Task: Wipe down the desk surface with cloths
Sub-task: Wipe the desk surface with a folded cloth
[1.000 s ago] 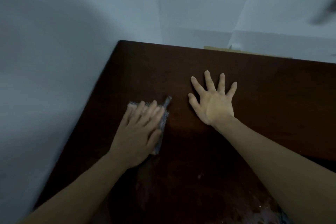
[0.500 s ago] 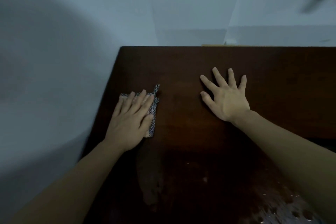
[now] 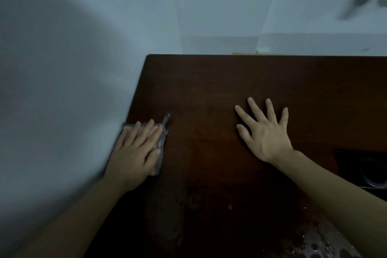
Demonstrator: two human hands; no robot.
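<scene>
Head view of a dark brown wooden desk surface (image 3: 209, 90) set against a pale blue-grey wall (image 3: 83, 48). The left hand (image 3: 136, 153) lies palm down on a small grey checked cloth (image 3: 160, 153), which sits at the left edge of the surface; the fingers (image 3: 146, 132) are straight and held close together, pressing the cloth flat. The cloth shows past the fingertips and along the thumb side of the hand, with one corner (image 3: 167, 118) sticking out toward the far edge of the surface. The outline of this hand is blurred.

The right hand (image 3: 266, 132) rests palm down on bare wood, well to the right of the cloth and slightly farther from the viewer; its fingers (image 3: 254, 109) are straight and spread wide, holding nothing.

Nearer the viewer than the cloth, a dull streaky patch (image 3: 165, 216) marks the wood. At the near right corner of the view a pale speckled patch (image 3: 326, 245) lies on the surface; what it is cannot be told. A black object (image 3: 364, 169) sits at the right border of the view, beyond the right forearm.
</scene>
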